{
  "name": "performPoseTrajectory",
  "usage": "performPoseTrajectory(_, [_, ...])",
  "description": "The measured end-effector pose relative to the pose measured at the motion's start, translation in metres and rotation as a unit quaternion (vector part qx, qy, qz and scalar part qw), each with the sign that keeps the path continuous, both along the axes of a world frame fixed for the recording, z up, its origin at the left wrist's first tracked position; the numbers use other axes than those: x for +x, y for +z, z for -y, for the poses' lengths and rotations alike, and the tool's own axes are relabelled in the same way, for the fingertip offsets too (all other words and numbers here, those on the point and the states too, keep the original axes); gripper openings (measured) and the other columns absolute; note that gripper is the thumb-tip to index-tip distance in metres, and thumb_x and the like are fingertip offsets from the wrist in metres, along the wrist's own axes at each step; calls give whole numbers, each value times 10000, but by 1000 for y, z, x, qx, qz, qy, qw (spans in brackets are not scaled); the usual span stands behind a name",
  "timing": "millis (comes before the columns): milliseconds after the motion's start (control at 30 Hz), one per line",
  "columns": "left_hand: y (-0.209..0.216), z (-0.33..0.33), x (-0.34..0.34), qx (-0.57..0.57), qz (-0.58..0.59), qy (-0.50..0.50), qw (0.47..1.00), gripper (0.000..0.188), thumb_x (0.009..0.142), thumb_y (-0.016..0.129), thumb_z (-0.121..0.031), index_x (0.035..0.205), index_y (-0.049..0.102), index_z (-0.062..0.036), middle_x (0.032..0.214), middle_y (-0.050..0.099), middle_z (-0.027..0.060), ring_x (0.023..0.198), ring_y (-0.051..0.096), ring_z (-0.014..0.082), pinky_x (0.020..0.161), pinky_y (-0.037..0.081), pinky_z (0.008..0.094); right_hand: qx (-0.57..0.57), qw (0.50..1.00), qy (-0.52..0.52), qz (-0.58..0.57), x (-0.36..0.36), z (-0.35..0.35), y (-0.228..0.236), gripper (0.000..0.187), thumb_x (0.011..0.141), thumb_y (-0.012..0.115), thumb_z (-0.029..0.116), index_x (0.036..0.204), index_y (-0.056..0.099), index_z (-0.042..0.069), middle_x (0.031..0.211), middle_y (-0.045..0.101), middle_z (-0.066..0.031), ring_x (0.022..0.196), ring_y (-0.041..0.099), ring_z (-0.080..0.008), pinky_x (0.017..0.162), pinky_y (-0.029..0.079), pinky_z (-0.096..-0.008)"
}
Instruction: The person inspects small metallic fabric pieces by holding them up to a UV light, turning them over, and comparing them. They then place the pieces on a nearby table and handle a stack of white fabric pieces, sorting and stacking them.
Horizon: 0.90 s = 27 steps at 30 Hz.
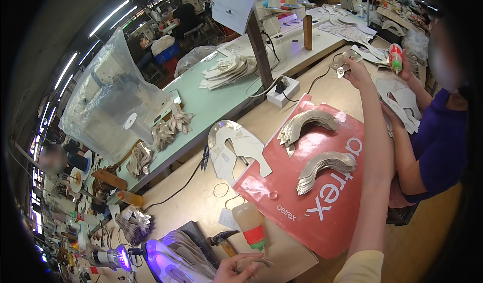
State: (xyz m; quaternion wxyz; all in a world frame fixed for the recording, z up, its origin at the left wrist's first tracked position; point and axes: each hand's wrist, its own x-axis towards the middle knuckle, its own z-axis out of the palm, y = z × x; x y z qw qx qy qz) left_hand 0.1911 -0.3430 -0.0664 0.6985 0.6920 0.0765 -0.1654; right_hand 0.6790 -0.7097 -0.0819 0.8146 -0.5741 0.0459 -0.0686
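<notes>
My left hand (pixel 238 269) is at the lower edge, fingers closed on a thin curved strip (pixel 265 261). Beside it are a glue bottle (pixel 246 222) with a red band and green cap, and a hammer (pixel 223 239). My right arm reaches far across the table. My right hand (pixel 356 73) pinches a small curved silvery piece (pixel 343 70) near the far edge. Between my hands, two stacks of curved silvery-beige pieces, a farther one (pixel 308 124) and a nearer one (pixel 324 168), lie on a red plastic sheet (pixel 282 195). White shoe-upper pieces (pixel 226 149) lie to its left.
At right, a co-worker in a purple shirt (pixel 439 137) holds another glue bottle (pixel 396 59) and white cut pieces (pixel 402 107). A lit purple lamp (pixel 119 259) stands lower left beside stacked pieces (pixel 181 255). A power strip (pixel 283 93) and cables cross the table's back.
</notes>
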Motion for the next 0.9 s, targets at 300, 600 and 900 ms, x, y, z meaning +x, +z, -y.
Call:
performPoseTrajectory(300, [3,-5,9,-27,-67,40,997,345,936,560,-183,1190,534,49,935,677,79,652,556,80,607,476,213,131,990,44,-6,33,-16,-35,220,928,557,175,1098,496,51,966,595,-72,833,611,-188,751,525,-345])
performPoseTrajectory(600, [4,-8,14,-6,-70,46,996,340,934,565,-174,1190,544,48,933,668,55,651,557,75,604,467,212,-405,912,-62,1,48,-87,-17,246,783,692,223,901,671,8,823,667,-98,750,630,-196,684,489,-318])
performPoseTrajectory(900, [9,-22,18,-40,-72,65,994,312,930,572,-179,1144,563,48,970,672,62,673,555,68,637,472,209,-578,784,198,111,-19,-194,55,309,657,745,248,818,683,-9,779,693,-148,737,675,-244,710,522,-331])
